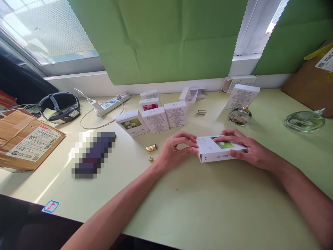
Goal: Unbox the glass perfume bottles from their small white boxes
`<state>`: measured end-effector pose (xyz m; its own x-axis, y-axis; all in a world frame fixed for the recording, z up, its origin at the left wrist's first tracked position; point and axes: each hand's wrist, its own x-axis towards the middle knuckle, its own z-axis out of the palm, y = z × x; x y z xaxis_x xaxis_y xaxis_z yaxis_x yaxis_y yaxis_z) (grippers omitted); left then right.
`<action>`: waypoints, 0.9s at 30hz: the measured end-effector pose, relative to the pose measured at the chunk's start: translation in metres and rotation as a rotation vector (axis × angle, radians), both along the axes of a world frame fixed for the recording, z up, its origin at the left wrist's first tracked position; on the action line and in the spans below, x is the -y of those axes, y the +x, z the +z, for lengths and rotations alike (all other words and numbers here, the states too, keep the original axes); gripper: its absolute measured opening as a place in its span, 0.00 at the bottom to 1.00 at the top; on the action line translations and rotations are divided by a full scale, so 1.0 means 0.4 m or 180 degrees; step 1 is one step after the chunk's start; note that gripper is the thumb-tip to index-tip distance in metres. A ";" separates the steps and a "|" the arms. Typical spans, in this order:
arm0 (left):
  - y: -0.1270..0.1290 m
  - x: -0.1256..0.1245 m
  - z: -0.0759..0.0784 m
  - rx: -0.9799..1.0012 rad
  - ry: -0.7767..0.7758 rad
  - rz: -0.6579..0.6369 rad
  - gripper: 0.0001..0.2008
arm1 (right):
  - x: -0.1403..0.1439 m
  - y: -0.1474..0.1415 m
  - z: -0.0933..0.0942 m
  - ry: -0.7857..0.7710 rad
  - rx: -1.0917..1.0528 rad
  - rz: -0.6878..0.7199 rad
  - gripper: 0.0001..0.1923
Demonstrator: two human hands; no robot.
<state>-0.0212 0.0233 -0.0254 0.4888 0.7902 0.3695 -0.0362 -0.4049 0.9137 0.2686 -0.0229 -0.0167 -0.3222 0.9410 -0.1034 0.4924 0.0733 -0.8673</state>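
Note:
A small white carton [212,150] with a green flower picture lies flat on the pale green table [197,205]. My right hand [247,149] rests over its right half and holds it. My left hand [177,149] pinches the carton's left end flap with its fingertips. Just left of my left hand lie a gold cap [151,148] and a smaller gold piece [151,159].
Several white cartons [156,118] stand behind my hands. A silver tube [202,111], a round glass bottle [239,116] and a flat glass bottle [304,121] lie further back and right. A power strip [110,104], headgear [61,106] and cardboard boxes [24,142] sit left.

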 end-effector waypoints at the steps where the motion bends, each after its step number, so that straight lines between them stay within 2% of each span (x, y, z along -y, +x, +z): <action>1: 0.000 0.000 0.000 0.0003 -0.0008 -0.0021 0.05 | 0.000 0.000 0.000 -0.0006 -0.0015 0.0024 0.25; 6: -0.002 -0.003 -0.003 0.0044 -0.0073 -0.0059 0.15 | 0.001 -0.001 -0.002 -0.0054 -0.0076 0.0141 0.25; 9: -0.002 -0.004 -0.007 0.0042 -0.0146 -0.0217 0.19 | 0.002 0.001 -0.002 -0.0092 -0.0077 0.0252 0.25; 15: -0.002 0.002 -0.005 -0.0072 -0.0354 -0.0467 0.21 | 0.007 0.000 0.004 -0.0347 -0.0335 0.0451 0.25; 21: -0.013 -0.002 0.006 0.0094 -0.1046 -0.0974 0.23 | 0.010 -0.003 0.009 -0.0496 -0.0717 0.0590 0.28; 24: -0.021 -0.006 0.008 -0.0017 -0.1204 -0.1040 0.20 | 0.009 0.001 0.005 -0.0504 -0.0866 0.0561 0.30; 27: -0.024 -0.007 0.005 -0.0061 -0.1340 -0.1041 0.21 | 0.008 0.005 -0.001 -0.0484 -0.0864 0.0517 0.32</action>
